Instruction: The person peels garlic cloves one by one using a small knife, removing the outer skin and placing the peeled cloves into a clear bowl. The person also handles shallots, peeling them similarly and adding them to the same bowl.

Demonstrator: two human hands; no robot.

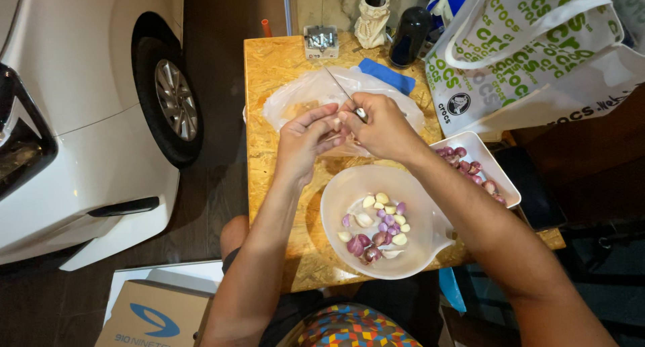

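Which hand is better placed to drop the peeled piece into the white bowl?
Probably the left hand: it pinches the small clove, while the right hand holds the knife. The white bowl lies just below both.

Small pale clove [334,124] (partly hidden) at thin knife [341,90] blade, above clear plastic bag [306,100]

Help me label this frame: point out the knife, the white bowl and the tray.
knife [338,86], head view, middle of the blade.
white bowl [336,189], head view, bare left wall.
tray [478,144], head view, bare upper floor.
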